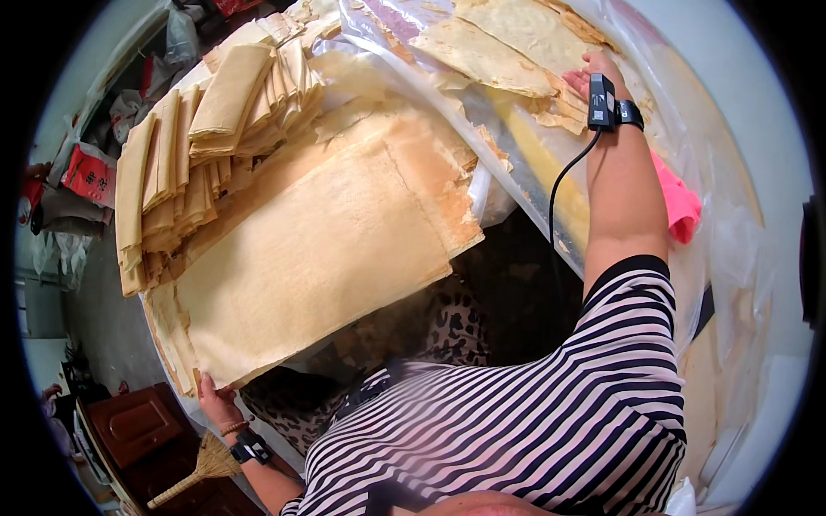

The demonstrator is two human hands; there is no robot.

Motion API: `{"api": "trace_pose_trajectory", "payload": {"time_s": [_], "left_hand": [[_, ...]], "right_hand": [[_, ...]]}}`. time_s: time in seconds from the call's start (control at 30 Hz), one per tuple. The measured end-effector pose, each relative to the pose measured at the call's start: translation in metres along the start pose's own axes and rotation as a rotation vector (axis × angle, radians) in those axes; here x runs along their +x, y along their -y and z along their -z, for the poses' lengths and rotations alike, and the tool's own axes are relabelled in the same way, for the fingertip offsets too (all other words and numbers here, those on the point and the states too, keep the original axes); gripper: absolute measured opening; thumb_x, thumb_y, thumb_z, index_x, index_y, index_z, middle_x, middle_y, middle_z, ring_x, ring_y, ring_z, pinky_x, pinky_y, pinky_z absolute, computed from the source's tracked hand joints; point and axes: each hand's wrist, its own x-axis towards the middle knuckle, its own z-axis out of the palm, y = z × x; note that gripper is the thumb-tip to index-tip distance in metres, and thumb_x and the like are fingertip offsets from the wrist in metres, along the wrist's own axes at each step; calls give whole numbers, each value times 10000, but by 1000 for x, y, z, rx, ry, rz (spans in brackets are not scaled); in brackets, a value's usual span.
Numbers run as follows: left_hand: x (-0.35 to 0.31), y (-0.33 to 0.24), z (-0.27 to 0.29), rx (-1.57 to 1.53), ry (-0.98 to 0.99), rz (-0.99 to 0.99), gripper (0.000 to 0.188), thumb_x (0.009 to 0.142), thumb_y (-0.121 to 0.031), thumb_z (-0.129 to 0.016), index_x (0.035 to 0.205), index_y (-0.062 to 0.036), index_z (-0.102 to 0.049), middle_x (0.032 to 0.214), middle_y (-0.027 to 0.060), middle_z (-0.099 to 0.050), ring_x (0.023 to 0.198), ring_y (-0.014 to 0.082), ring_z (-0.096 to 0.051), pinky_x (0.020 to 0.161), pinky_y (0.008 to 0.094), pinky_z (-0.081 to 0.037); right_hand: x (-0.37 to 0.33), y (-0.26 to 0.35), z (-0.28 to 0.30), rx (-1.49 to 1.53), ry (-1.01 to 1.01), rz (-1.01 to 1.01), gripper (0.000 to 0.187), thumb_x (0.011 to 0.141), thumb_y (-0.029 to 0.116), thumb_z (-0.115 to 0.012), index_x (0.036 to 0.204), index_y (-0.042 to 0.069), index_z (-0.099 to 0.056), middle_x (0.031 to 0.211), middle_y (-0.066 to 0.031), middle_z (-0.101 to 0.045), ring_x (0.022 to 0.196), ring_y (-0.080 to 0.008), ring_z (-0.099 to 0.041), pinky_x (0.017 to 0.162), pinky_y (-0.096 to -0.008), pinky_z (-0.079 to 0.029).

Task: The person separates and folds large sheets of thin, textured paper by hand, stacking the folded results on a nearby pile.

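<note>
A large, thin, pale tan sheet, which looks like dried tofu skin, lies spread over a stack of similar sheets in front of me. My left hand pinches its near left corner, thumb on top. At the far right, my right hand reaches to a second pile of broken-edged tofu-skin sheets. Its fingers are partly spread beside the pile's ragged edge, and no sheet is seen lifted in them. Folded strips of the same sheet are heaped at the far left of the stack.
Clear plastic film runs between the two piles and along the right side. A bright pink cloth lies by my right forearm. At the lower left are a straw hand broom and a brown wooden cabinet. Red and white bags stand at the left.
</note>
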Motion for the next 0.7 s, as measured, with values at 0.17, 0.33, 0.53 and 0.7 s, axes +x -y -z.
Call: {"api": "trace_pose_trajectory", "payload": {"time_s": [0.17, 0.33, 0.53, 0.7], "left_hand": [[-1, -2, -3, -2, -24, 2, 333, 949, -318, -676, 1204, -109, -629, 892, 19, -679, 529, 135, -602, 436, 236, -424], [0, 0, -1, 25, -34, -4, 359, 954, -340, -669, 1222, -106, -625, 889, 11, -685, 533, 130, -596, 438, 232, -412], [-6, -6, -12, 6, -13, -21, 335, 965, -340, -654, 1201, -104, -628, 886, 21, -696, 532, 128, -602, 433, 231, -402], [-3, -1, -2, 9, -19, -21, 321, 967, -329, -650, 1195, -104, -631, 885, 20, -694, 531, 130, -602, 435, 233, -404]], "right_hand": [[11, -3, 7, 13, -63, -9, 568, 977, 137, -539, 1424, -104, -283, 1308, -290, -463, 1070, -429, -607, 863, -495, -614], [13, -2, 17, 9, -101, 17, 512, 980, 121, -528, 1395, -97, -321, 1290, -297, -474, 1026, -419, -644, 821, -472, -630], [29, -4, 29, 111, -105, -33, 405, 999, 129, -505, 1312, -110, -408, 1223, -278, -533, 909, -379, -687, 759, -446, -647], [11, -6, 11, 186, -111, -24, 424, 1009, 139, -508, 1350, -90, -403, 1242, -285, -533, 1024, -375, -658, 808, -460, -637]]}}
